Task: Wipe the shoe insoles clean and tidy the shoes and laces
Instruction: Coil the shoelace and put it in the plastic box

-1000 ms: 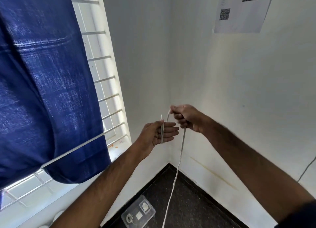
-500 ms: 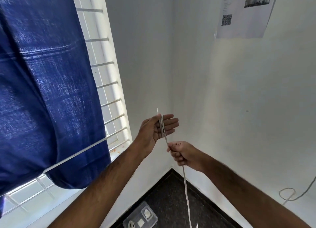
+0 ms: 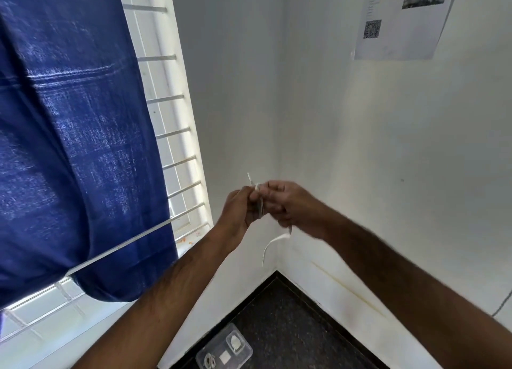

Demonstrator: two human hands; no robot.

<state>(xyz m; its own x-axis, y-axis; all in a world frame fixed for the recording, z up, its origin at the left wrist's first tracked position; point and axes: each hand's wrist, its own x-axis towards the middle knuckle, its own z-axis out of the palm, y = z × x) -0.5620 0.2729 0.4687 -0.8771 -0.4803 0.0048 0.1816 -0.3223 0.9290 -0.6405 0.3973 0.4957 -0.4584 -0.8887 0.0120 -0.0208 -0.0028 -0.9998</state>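
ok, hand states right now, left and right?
Left hand: holds the wound thin white shoelace.
Right hand: pinches the same lace.

Two hands meet in front of the wall corner (image 3: 278, 119). The left hand (image 3: 239, 206) holds a white lace (image 3: 259, 202) wound around it. The right hand (image 3: 291, 202) pinches the lace, touching the left. A loose end hangs below. A blue curtain (image 3: 69, 133) hangs far left of the corner.
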